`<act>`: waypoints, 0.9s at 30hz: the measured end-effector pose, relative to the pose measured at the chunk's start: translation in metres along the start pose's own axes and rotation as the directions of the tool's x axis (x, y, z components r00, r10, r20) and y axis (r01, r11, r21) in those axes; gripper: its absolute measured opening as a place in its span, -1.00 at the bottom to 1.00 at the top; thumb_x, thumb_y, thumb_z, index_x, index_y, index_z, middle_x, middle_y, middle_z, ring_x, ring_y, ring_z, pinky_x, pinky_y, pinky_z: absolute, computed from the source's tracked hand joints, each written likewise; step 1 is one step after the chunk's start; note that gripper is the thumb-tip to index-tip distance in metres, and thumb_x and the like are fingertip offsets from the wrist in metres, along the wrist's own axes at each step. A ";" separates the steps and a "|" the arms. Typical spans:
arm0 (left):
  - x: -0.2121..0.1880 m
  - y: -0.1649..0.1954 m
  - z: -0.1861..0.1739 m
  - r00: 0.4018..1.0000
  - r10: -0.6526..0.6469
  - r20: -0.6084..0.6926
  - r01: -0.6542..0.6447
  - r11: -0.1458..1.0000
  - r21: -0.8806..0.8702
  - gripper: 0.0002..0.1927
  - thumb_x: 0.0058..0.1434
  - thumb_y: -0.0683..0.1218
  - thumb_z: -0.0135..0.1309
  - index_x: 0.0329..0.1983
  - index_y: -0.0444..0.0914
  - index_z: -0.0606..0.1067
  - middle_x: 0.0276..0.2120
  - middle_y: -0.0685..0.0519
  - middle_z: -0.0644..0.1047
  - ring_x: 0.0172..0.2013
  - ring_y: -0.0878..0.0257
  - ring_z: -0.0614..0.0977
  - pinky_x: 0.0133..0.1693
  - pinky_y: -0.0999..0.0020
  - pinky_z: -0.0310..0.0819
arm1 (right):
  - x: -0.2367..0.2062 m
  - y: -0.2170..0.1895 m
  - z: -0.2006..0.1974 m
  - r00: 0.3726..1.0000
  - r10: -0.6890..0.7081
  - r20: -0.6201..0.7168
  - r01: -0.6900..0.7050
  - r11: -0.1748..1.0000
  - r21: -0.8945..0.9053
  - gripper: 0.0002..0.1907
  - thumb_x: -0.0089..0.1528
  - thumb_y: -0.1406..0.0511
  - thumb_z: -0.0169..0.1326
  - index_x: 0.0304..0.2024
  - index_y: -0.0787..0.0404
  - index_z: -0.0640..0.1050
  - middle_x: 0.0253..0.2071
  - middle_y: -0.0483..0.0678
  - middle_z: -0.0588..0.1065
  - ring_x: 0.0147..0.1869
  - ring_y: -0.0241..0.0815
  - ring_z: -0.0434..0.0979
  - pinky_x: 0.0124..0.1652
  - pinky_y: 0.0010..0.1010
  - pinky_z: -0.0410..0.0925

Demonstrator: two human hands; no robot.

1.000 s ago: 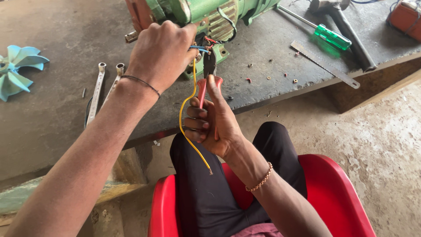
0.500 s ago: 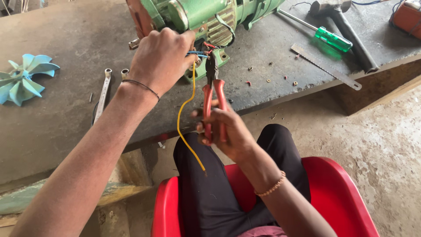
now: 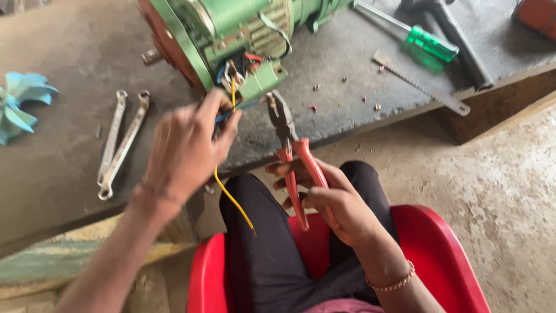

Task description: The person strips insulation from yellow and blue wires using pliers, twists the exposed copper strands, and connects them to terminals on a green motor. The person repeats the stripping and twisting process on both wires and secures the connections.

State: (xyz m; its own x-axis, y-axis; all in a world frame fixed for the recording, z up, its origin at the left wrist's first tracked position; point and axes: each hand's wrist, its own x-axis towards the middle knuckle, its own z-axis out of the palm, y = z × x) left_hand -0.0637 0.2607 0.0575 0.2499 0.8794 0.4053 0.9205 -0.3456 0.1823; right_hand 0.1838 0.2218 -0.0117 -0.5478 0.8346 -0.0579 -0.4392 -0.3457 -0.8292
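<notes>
**Pliers and wires meet at a green motor**

A seated person works at the terminal end of a green electric motor (image 3: 231, 35) that lies on a dark, worn surface (image 3: 63, 168). The left hand (image 3: 185, 148) is closed around a bundle of wires just below the motor's open terminal box, pinching a blue wire (image 3: 246, 106) between thumb and fingers, while a yellow wire (image 3: 231, 197) runs from the terminals down past that hand and hangs loose over the person's dark trousers. The right hand (image 3: 333, 203) grips the red handles of a pair of pliers (image 3: 289, 150), fingers wrapped about both handles; the dark nose of the tool points up toward the terminal box, close beside the left hand's fingertips. Whether the nose bites on a wire cannot be told, since the frame is blurred there.

Left of the hands, two open-ended spanners (image 3: 119, 145) lie side by side on the surface, and a pale blue plastic fan (image 3: 20, 107) sits at the far left edge. To the right of the motor rest a green-handled screwdriver (image 3: 425, 42) and a bare hacksaw blade (image 3: 420, 82), with small scraps scattered between them and the motor. The person sits in a red plastic chair (image 3: 440, 255) over a sandy floor (image 3: 504, 174), a thin bracelet on each wrist.
</notes>
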 end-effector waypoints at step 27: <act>-0.123 0.095 0.059 0.921 -0.203 -0.333 0.014 0.871 -0.491 -0.73 0.28 -0.33 0.17 0.03 -0.31 0.47 -0.12 -0.03 0.54 -0.13 0.07 0.64 -0.11 0.20 0.54 | -0.090 0.044 -0.002 0.979 0.190 -0.069 -0.201 0.942 -0.267 -0.23 -0.03 0.47 0.03 0.31 0.38 0.40 0.32 0.07 0.44 0.33 -0.15 0.45 0.01 -0.48 0.34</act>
State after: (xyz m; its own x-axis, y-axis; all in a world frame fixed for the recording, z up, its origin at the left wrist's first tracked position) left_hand 0.0106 0.1395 -0.0277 -0.0564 0.7707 0.6347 0.6575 -0.4497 0.6045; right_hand 0.2155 0.1322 -0.0441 -0.5708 0.7813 -0.2524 -0.1131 -0.3793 -0.9183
